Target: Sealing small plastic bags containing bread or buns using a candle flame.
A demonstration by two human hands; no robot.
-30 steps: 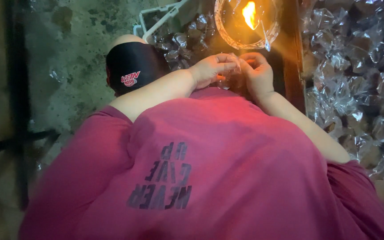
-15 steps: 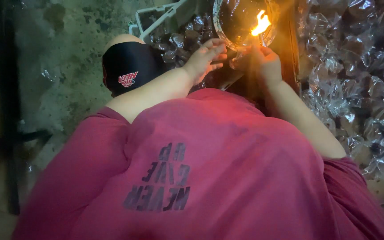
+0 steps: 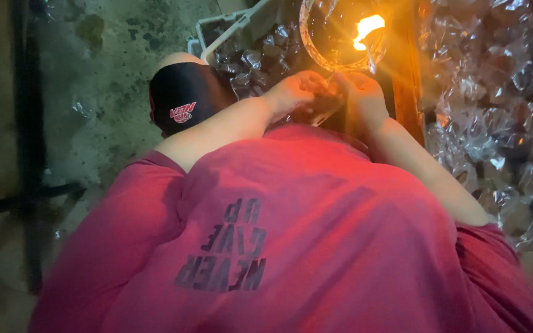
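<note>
Wrapped packets (crate left) beside hands

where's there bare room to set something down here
Bare concrete floor left of the white crate and black-clad knee. Crowded: clear wrapped packets fill the right side, and both hands, left hand and right hand, sit under the flame.

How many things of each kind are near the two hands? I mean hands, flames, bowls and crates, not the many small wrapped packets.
Hands: 2, left hand and right hand, close together over a small item too hidden to name
Flame: 1
Glass bowl: 1
White crate: 1
Total: 5
</note>
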